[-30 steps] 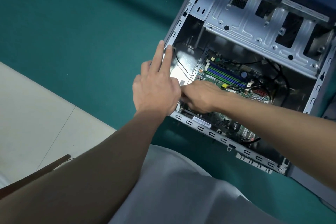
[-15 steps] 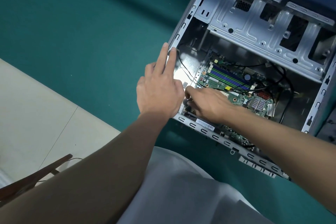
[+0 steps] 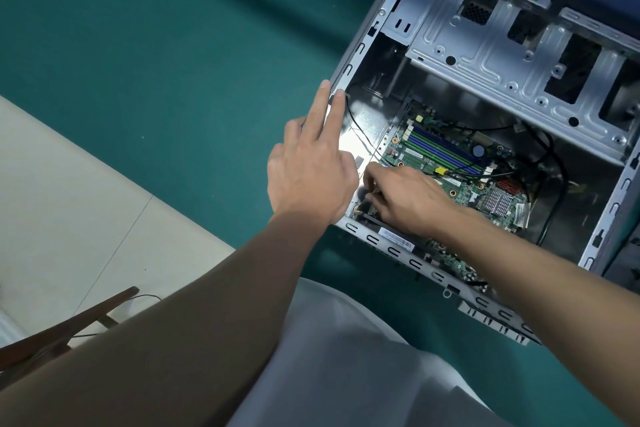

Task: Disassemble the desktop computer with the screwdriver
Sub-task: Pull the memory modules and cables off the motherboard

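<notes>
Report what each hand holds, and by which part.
Left hand holds nothing: straight fingers rest on the case rim. Right hand pinches a thin item, mostly hidden; which part cannot be told.

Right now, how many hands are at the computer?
2. The left hand lies flat on the case's edge; the right hand reaches inside, over the green board's corner.

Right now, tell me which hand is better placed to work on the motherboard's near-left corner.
Right. The right hand is inside the case, its fingers curled at that corner of the motherboard. The left hand lies flat, fingers straight along the case's left edge, apparently steadying it.
</notes>
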{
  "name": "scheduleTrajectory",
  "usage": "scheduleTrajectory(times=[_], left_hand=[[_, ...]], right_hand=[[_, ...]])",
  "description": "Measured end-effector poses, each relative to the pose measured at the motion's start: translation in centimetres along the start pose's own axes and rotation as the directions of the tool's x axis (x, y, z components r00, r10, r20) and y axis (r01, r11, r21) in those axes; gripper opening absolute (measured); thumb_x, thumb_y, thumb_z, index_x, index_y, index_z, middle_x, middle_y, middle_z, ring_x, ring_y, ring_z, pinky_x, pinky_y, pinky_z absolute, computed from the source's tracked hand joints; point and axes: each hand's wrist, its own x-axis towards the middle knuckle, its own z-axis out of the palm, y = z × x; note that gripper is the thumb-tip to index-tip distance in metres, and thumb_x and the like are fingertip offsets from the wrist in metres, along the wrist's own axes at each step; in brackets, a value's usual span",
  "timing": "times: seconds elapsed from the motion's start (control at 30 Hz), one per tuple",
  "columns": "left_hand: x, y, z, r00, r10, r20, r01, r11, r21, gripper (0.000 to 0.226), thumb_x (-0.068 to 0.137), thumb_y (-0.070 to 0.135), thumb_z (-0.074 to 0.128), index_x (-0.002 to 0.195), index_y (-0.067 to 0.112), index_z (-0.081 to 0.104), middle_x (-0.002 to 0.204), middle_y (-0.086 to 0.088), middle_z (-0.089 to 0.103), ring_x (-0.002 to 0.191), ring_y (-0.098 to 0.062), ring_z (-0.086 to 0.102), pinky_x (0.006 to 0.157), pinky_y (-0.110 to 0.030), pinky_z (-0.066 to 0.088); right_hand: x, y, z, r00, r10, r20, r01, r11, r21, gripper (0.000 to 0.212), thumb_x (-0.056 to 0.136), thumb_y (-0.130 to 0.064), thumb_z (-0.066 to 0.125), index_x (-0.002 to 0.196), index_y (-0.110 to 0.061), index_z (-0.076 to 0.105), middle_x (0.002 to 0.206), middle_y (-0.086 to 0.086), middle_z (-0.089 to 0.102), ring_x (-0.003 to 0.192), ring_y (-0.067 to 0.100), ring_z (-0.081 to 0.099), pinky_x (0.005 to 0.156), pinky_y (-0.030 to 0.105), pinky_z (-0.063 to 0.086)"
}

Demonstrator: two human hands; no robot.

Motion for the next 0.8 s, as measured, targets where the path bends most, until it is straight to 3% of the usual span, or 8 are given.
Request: scheduleTrajectory(times=[0.13, 0.23, 0.3, 0.4, 0.47, 0.6, 0.8], left_hand=[[0.0, 0.0, -0.1, 1.0, 0.005, 0.007, -0.005, 1.0, 0.003, 0.069, 0.08, 0.028, 0.043, 0.148, 0.024, 0.031, 0.158, 0.011, 0.022, 0.103, -0.02, 0.049, 0.065, -0.031, 0.035], [0.0, 0.0, -0.1, 1.0, 0.002, 0.013, -0.002, 1.0, 0.003, 0.069, 0.08, 0.03, 0.04, 0.148, 0.025, 0.03, 0.158, 0.012, 0.021, 0.104, -0.02, 0.049, 0.066, -0.031, 0.037], [0.0, 0.0, -0.1, 1.0, 0.001, 0.011, -0.001, 1.0, 0.008, 0.069, 0.081, 0.031, 0.04, 0.148, 0.025, 0.03, 0.158, 0.012, 0.022, 0.104, -0.02, 0.049, 0.065, -0.031, 0.037], [0.0, 0.0, -0.1, 1.0, 0.003, 0.01, -0.003, 1.0, 0.01, 0.068, 0.081, 0.031, 0.041, 0.148, 0.025, 0.031, 0.158, 0.011, 0.023, 0.105, -0.02, 0.05, 0.065, -0.031, 0.036], [0.0, 0.0, -0.1, 1.0, 0.0, 0.015, 0.0, 1.0, 0.009, 0.068, 0.08, 0.032, 0.037, 0.148, 0.025, 0.032, 0.158, 0.011, 0.023, 0.105, -0.019, 0.05, 0.065, -0.031, 0.036], [0.0, 0.0, -0.2, 1.0, -0.005, 0.017, 0.005, 1.0, 0.012, 0.07, 0.079, 0.034, 0.031, 0.148, 0.025, 0.031, 0.158, 0.012, 0.022, 0.106, -0.019, 0.049, 0.066, -0.03, 0.034], [0.0, 0.0, -0.3, 1.0, -0.007, 0.018, 0.007, 1.0, -0.002, 0.069, 0.079, 0.033, 0.033, 0.148, 0.026, 0.031, 0.158, 0.012, 0.022, 0.107, -0.018, 0.048, 0.067, -0.03, 0.035]], right_hand=[[0.1, 0.0, 0.0, 1.0, 0.01, -0.027, -0.01, 1.0, 0.018, 0.017, 0.094, -0.016, 0.05, 0.078, -0.019, 0.044, 0.069, -0.001, 0.055, 0.062, 0.021, 0.055, 0.049, 0.033, 0.042], [-0.1, -0.1, 0.5, 0.999, -0.014, -0.049, 0.011, 0.998, -0.064, 0.032, 0.103, -0.035, 0.033, 0.078, -0.016, 0.041, 0.062, 0.001, 0.048, 0.051, 0.018, 0.044, 0.046, 0.03, 0.033], [-0.2, -0.1, 0.8, 0.999, 0.015, -0.03, -0.017, 0.996, -0.084, 0.03, 0.102, -0.027, 0.03, 0.075, -0.017, 0.04, 0.061, 0.001, 0.047, 0.049, 0.016, 0.038, 0.046, 0.028, 0.028], [0.0, -0.2, 0.6, 1.0, 0.02, -0.023, -0.021, 0.998, -0.064, 0.015, 0.091, -0.009, 0.043, 0.078, -0.018, 0.043, 0.069, -0.001, 0.054, 0.056, 0.016, 0.048, 0.045, 0.03, 0.035], [0.1, -0.1, 0.5, 1.0, 0.016, -0.026, -0.016, 1.0, -0.027, 0.013, 0.092, -0.012, 0.045, 0.081, -0.018, 0.045, 0.074, 0.001, 0.057, 0.062, 0.02, 0.054, 0.049, 0.036, 0.046], [-0.1, 0.3, 1.1, 0.999, 0.02, -0.042, -0.025, 0.991, -0.131, 0.03, 0.101, -0.04, 0.026, 0.084, -0.018, 0.036, 0.062, 0.001, 0.051, 0.052, 0.021, 0.048, 0.044, 0.031, 0.031], [0.1, -0.1, 0.8, 1.0, 0.003, -0.01, -0.003, 1.0, -0.007, 0.005, 0.095, -0.023, 0.038, 0.091, -0.021, 0.039, 0.067, 0.002, 0.056, 0.056, 0.022, 0.05, 0.047, 0.035, 0.041]])
